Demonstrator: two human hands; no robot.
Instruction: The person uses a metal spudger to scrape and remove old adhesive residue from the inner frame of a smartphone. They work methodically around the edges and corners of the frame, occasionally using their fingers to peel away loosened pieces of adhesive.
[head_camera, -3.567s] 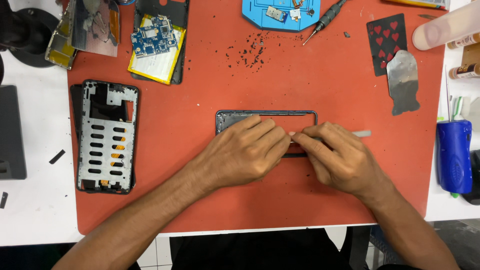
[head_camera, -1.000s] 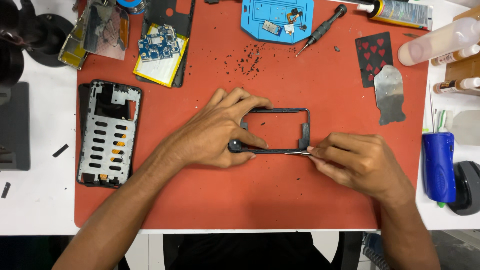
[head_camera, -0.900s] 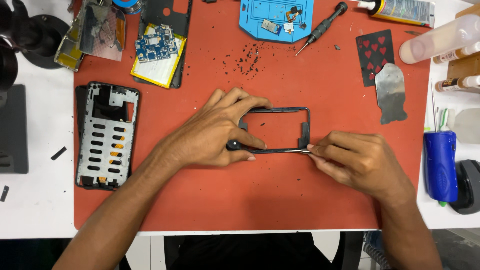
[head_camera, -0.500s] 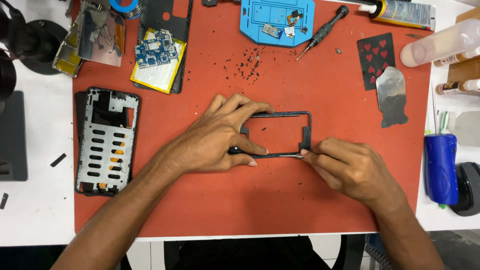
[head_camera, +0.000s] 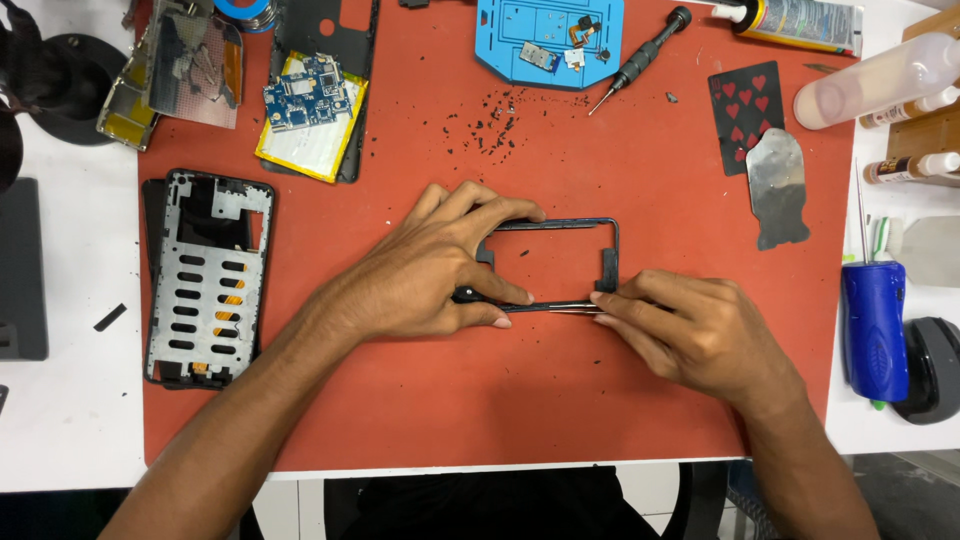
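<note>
Two hands: both rest on a thin black phone frame (head_camera: 553, 262) in the middle of a red work mat (head_camera: 620, 400) on a white tabletop (head_camera: 60, 440).
Far left: a dark flat slab (head_camera: 20, 270) lies on the tabletop, with a black round stand (head_camera: 60, 90) above it.
Left of mat: a silver slotted phone chassis (head_camera: 208, 280) lies flat, well apart from the hands.
Upper left: a blue circuit board (head_camera: 308, 95) sits on a yellow-edged battery pack (head_camera: 300, 150), beside a metal shield plate (head_camera: 190, 60).
Left hand: the left hand (head_camera: 430, 270) is spread over the frame's left end, fingers arched over the top rail and thumb pressing the lower rail, pinning it to the mat.
Frame: an open rectangle lying flat, its right end and top rail in view.
Change: half a second ago the frame sat slightly higher and more to the right in view and the right hand's fingertips were further right; they now meet the lower rail nearer its middle.
Meaning: I judge the work is moving along the bottom edge of the frame.
Right hand: the right hand (head_camera: 700, 335) is pinched closed on a slim metal tool (head_camera: 560, 308), seemingly tweezers, laid along the lower rail.
Top centre: a blue parts tray (head_camera: 550, 40), a black screwdriver (head_camera: 640, 60), and dark specks.
Upper right: a playing card with red hearts (head_camera: 745, 110) and a thin metal pry sheet (head_camera: 780, 200).
Far right: a blue cylindrical tool (head_camera: 875, 330), bottles (head_camera: 870, 80), off the mat.
</note>
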